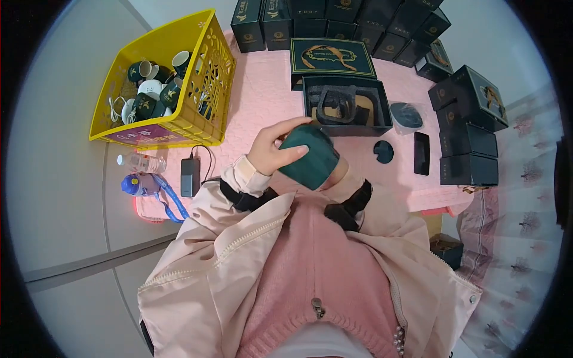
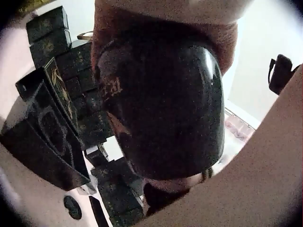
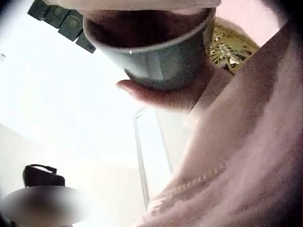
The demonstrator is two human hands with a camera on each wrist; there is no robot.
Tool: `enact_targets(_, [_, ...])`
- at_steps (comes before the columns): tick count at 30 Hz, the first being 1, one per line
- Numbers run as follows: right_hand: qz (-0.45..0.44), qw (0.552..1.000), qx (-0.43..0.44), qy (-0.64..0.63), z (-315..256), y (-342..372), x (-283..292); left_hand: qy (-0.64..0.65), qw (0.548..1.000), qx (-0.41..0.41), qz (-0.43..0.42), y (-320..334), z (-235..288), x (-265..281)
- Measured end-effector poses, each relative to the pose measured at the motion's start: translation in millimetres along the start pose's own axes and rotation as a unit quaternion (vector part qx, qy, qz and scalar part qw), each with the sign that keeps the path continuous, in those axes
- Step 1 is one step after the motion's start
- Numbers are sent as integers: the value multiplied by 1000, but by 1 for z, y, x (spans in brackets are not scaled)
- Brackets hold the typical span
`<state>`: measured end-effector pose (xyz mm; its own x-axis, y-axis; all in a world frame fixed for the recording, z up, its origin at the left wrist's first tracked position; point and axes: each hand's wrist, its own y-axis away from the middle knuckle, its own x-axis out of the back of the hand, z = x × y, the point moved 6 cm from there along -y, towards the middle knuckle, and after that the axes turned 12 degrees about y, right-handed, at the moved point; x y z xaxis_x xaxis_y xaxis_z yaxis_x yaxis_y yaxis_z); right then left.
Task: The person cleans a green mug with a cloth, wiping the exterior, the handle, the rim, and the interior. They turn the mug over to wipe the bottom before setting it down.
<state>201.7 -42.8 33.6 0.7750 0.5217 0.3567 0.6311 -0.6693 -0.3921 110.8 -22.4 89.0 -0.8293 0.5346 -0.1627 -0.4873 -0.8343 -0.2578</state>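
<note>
A glossy dark green cup [image 1: 307, 161] is held above the pink table cover, close in front of the body. My left hand [image 1: 271, 146] grips it, with the thumb across its side and the fingers over its far edge. Most of my right hand [image 1: 340, 172] is hidden behind the cup, at its right end. In the right wrist view the rim of the cup [image 3: 156, 64] faces the right wrist, and that hand covers part of the mouth; I cannot tell how its fingers lie. Beyond the hands stands an open dark box [image 1: 379, 128] with a grey foam insert.
A yellow crate [image 1: 209, 77] of cups stands at the left, near a power bank [image 1: 190, 178] and a water bottle [image 1: 142, 162]. A ribboned box lid [image 1: 358, 67], a round dark disc [image 1: 384, 151] and a phone [image 1: 421, 153] lie beyond. Dark boxes [image 1: 468, 155] are stacked behind and right.
</note>
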Motion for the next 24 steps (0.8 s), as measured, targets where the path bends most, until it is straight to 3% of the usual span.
enact_targets(1, [24, 999, -19, -11, -4, 0, 4, 1, 1000, 3, 1, -1, -4, 0])
enact_targets(4, [95, 992, -70, -37, -11, -3, 26, -58, 989, -131, -34, -12, -3, 4])
enact_targets(5, [119, 988, -87, -45, -12, -3, 33, -59, 989, -131, -36, -11, -6, 5])
enact_targets(8, [171, 976, -119, -58, -4, -2, 48, 50, 994, 100, -6, -10, -39, 17])
enact_targets(9, [147, 984, -92, 40, -6, -5, 47, 51, 994, 100, -7, -10, -36, 18])
enact_targets(11, [95, 968, -35, 229, -14, -10, 39, 304, 930, 204, -37, -8, -36, 8])
enact_targets(12, [95, 968, -37, 228, -14, -9, 38, 424, 869, 250, -50, -5, -36, 1])
enact_targets(13, [109, 950, -13, 293, -21, -10, 37, 425, 869, 250, -49, -5, -39, 0])
enact_targets(15, [133, 898, 39, 418, -49, -22, 36, 317, 922, 222, 3, -8, -46, 4])
enact_targets(16, [133, 898, 40, 417, -45, -20, 36, 260, 943, 207, 29, -9, -47, 7])
enact_targets(17, [129, 909, 29, 394, -36, -21, 38, 260, 942, 208, 29, -9, -49, 5])
enact_targets(20, [116, 938, -5, 326, -15, -14, 44, 211, 976, 54, 3, -14, -29, -2])
enact_targets(24, [94, 967, -46, 231, 5, 6, 43, 308, 950, -3, -47, -16, -33, -5])
